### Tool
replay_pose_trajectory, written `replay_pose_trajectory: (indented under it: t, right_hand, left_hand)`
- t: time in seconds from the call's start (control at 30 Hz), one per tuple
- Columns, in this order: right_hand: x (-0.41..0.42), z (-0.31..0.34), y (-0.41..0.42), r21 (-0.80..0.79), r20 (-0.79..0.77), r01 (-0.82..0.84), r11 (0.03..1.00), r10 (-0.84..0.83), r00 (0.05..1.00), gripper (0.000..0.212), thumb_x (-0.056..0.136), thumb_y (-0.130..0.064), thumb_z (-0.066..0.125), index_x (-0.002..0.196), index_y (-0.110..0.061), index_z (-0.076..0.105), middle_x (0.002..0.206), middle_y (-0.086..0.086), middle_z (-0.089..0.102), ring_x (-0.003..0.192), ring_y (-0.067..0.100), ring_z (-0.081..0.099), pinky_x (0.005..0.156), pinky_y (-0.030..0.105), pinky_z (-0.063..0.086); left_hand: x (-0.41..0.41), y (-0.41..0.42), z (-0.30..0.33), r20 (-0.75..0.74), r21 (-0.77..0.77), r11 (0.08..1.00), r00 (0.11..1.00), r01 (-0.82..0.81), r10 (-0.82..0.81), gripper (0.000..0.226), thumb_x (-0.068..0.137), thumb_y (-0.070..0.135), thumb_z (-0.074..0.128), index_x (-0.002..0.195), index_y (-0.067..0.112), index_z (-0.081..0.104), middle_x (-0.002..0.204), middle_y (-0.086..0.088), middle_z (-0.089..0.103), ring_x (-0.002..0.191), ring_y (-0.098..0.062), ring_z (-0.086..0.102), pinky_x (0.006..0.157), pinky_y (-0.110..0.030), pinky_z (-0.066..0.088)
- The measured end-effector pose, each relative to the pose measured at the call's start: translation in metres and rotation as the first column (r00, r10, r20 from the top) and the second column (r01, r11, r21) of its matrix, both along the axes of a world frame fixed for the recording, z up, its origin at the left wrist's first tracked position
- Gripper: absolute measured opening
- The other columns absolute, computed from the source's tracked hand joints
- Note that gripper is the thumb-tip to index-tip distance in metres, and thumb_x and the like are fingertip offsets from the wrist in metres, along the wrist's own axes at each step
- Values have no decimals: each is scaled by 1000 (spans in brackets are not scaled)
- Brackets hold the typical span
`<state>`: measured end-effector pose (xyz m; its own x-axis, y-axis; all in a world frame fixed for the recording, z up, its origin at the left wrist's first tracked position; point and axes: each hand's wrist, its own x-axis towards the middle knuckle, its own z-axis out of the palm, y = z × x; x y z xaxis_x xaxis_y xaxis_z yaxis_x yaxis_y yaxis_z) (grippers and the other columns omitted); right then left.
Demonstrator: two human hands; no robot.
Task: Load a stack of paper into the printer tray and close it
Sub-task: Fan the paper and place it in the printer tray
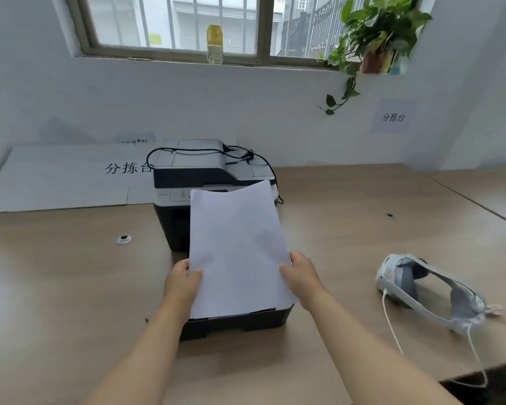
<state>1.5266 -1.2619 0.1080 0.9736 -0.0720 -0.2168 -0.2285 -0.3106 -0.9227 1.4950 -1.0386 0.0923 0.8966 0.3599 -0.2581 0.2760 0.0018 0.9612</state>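
A white stack of paper (235, 247) is held up between both hands, tilted so its far edge rises in front of the printer (205, 168). My left hand (183, 280) grips the stack's left edge and my right hand (301, 274) grips its right edge. Under the near end of the paper sits the black printer tray (237, 324), pulled out toward me on the desk. The paper hides most of the tray's inside and the printer's lower front.
A white headset (427, 287) with a cable lies on the desk at the right. A black power cord (246, 154) lies on top of the printer. A large white sign (70, 176) leans at the back left. A potted plant (374, 39) sits on the windowsill.
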Motion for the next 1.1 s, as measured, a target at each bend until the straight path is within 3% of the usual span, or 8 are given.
replay_pose_trajectory:
  t: [0.2, 0.37, 0.57, 0.7, 0.8, 0.87, 1.03, 1.1]
  right_hand:
    - [7, -14, -5, 24, 4, -28, 999, 28, 1000, 19, 85, -3, 44, 98, -5, 58, 97, 9, 63, 79, 22, 58, 62, 28, 47]
    - [-1, -31, -1, 89, 24, -36, 995, 34, 999, 21, 87, -1, 47, 85, -20, 56, 93, 3, 63, 80, 21, 60, 61, 24, 49]
    - [-14, -56, 0, 187, 11, -79, 979, 79, 997, 28, 91, 3, 46, 90, -22, 59, 96, 3, 67, 84, 18, 64, 72, 24, 53]
    - [-24, -77, 0, 242, 6, -56, 969, 56, 998, 29, 92, 4, 47, 90, -22, 60, 95, 2, 67, 87, 19, 65, 85, 36, 53]
    - [-31, -92, 0, 284, 7, -15, 959, 13, 1000, 26, 92, 5, 48, 89, -18, 59, 97, 11, 66, 89, 23, 63, 87, 43, 52]
    - [-34, -101, 1, 319, 12, 8, 948, -13, 1000, 24, 92, 4, 51, 88, -18, 60, 100, 14, 65, 88, 21, 62, 84, 39, 52]
    - [-37, -114, 9, 369, 57, 7, 929, -31, 998, 21, 92, 4, 53, 90, -16, 59, 86, -3, 70, 83, 16, 66, 78, 36, 54]
    - [-37, -121, 14, 388, 73, 12, 922, -44, 996, 16, 92, 0, 55, 91, -15, 60, 85, -3, 71, 83, 17, 66, 77, 37, 55]
  left_hand:
    - [3, -4, -20, -14, -56, 998, 1000, -17, 16, 15, 95, 11, 49, 108, 19, 53, 112, -13, 65, 98, -35, 65, 84, -54, 56]
    - [3, 4, -36, -30, -104, 994, 999, 14, -18, 12, 95, 6, 50, 103, 15, 52, 112, -16, 65, 89, -31, 65, 74, -40, 55]
    - [-5, 9, -52, 9, -211, 975, 998, 69, -69, 26, 94, 6, 55, 118, 9, 46, 110, -13, 62, 89, -30, 64, 75, -41, 54]
    - [-12, 9, -68, 31, -258, 961, 995, 101, -97, 21, 96, 9, 52, 117, 8, 53, 108, -14, 67, 85, -27, 68, 71, -38, 57]
    - [-17, 11, -81, 50, -243, 960, 990, 137, -129, 20, 97, 10, 51, 116, 10, 56, 110, -14, 69, 87, -25, 71, 74, -39, 60]
    - [-23, 12, -87, 65, -214, 967, 990, 139, -128, 23, 97, 12, 51, 119, 10, 56, 111, -12, 71, 92, -26, 71, 76, -39, 61]
    - [-29, 13, -104, 133, -124, 982, 984, 140, -123, 19, 97, 13, 49, 108, 22, 61, 97, 2, 77, 87, -16, 74, 69, -30, 60]
    - [-29, 13, -113, 148, -98, 987, 982, 131, -116, 20, 97, 13, 49, 110, 21, 62, 101, -1, 76, 95, -21, 72, 80, -40, 57]
